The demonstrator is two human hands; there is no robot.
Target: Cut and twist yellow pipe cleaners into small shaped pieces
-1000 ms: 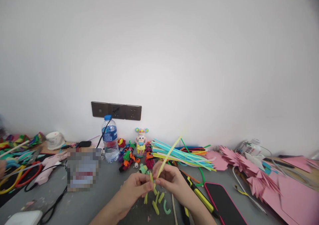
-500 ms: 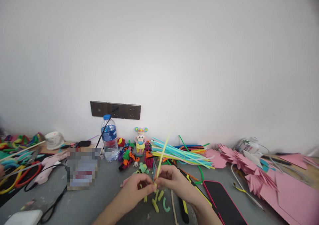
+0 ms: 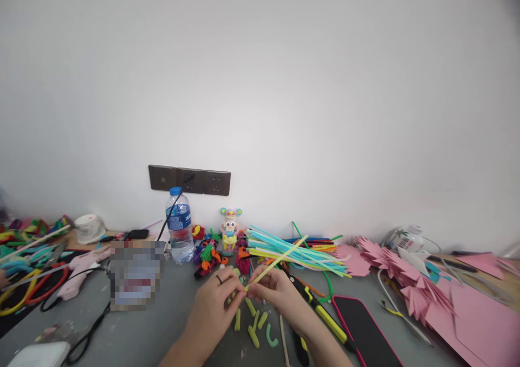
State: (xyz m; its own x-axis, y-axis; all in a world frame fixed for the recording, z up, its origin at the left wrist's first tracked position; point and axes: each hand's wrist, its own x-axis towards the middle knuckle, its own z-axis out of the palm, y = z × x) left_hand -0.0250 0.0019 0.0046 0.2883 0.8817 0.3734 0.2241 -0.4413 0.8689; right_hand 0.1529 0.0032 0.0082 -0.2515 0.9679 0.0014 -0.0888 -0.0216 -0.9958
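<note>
Yellow stem (image 3: 284, 257): low ctr, btwn both hands; free end leans up-right, in front of stem bundle (image 3: 320, 261).
L hand (image 3: 213, 308): thumb + fingers pinched on stem's lower end; dark ring (image 3: 219, 279) shows.
R hand (image 3: 276, 290): thumb + fingertip pinched on same stem, just beside L fingertips.
Just changed: stem stood steeper 0.5 s ago, now tipped over to right; ring has come into view. Prob. means stem's being turned or bent at the pinch.
Short yellow pcs (image 3: 253, 336): loose on surface (image 3: 174, 291), below fingertips; curved green pc (image 3: 271, 335) to their right.
Hidden: stem's low tip, under fingers; can't tell if bent.
Cut off: phone (image 3: 365, 329), at bottom edge.
Unclear: pixelated patch (image 3: 134, 275), lower left.
</note>
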